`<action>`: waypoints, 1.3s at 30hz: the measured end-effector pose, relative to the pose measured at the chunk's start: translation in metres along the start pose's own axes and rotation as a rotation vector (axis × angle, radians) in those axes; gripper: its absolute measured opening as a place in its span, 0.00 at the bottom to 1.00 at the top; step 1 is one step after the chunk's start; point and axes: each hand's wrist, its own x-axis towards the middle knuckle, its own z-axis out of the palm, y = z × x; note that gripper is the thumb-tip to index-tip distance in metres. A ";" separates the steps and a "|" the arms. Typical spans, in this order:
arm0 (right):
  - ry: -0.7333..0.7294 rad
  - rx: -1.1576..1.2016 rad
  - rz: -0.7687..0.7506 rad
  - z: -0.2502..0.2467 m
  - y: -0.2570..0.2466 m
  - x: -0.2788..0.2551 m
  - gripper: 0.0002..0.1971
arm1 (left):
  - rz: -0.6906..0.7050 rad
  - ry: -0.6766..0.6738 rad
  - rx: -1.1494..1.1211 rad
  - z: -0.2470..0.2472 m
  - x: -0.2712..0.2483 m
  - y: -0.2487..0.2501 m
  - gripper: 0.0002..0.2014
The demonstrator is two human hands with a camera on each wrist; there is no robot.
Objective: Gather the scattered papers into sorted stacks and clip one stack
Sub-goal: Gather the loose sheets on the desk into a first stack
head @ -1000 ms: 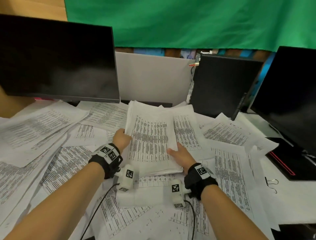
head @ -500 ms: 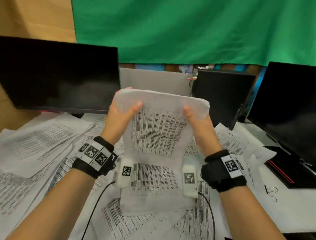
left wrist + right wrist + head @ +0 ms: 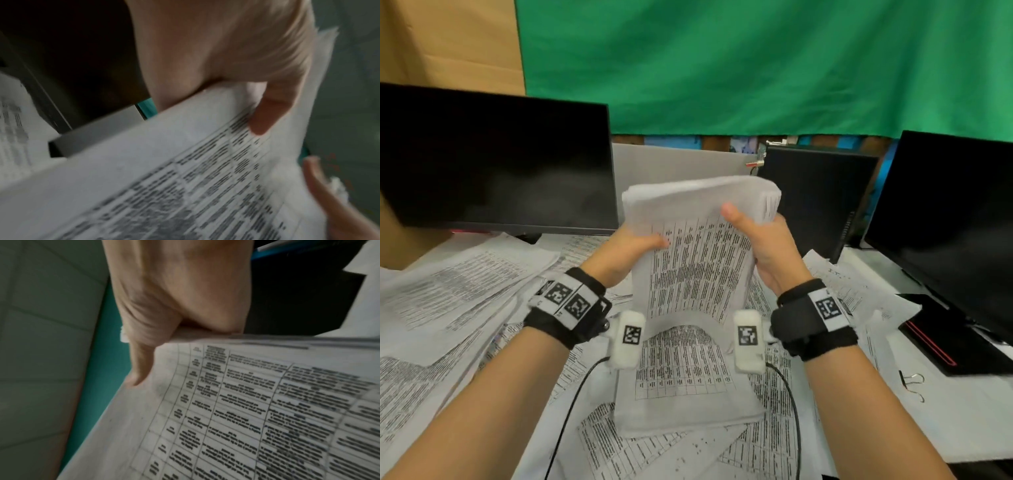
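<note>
A thick stack of printed papers [image 3: 698, 270] stands nearly upright above the desk, its lower part bending onto the loose sheets. My left hand [image 3: 628, 251] grips its left edge, thumb on the front page. My right hand [image 3: 763, 240] grips the right edge near the top, thumb on the front. The left wrist view shows the thumb [image 3: 267, 110] pressed on the stack [image 3: 185, 178]; the right wrist view shows the thumb [image 3: 141, 363] on the table-printed page [image 3: 246, 410]. Fingers behind the stack are hidden. A binder clip [image 3: 911, 383] lies on the desk to the right.
Loose printed sheets [image 3: 455, 301] cover the desk on all sides. A dark monitor [image 3: 493, 161] stands at the left, another monitor [image 3: 945, 219] at the right, and a black computer case [image 3: 815, 198] behind the stack. A black notebook [image 3: 941, 335] lies right.
Both hands lifted the stack off the desk and tipped it upright; since half a second ago it has dropped lower, and my left hand has slid down its left edge.
</note>
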 end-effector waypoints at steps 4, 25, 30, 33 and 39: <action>0.102 -0.046 -0.149 0.006 -0.019 0.000 0.08 | 0.209 0.181 0.031 0.009 0.005 0.017 0.14; 0.349 -0.026 -0.190 0.006 0.021 -0.005 0.15 | 0.407 0.566 -0.170 0.018 0.000 -0.009 0.13; 0.300 0.043 -0.161 0.002 0.021 -0.005 0.14 | 0.411 0.618 -0.116 0.012 0.001 -0.012 0.10; 0.244 0.079 -0.168 0.000 0.022 -0.008 0.18 | 0.372 0.606 -0.149 0.012 0.001 -0.010 0.15; 0.228 0.018 -0.260 -0.003 0.022 -0.007 0.15 | 0.348 0.611 0.023 0.008 0.006 -0.008 0.20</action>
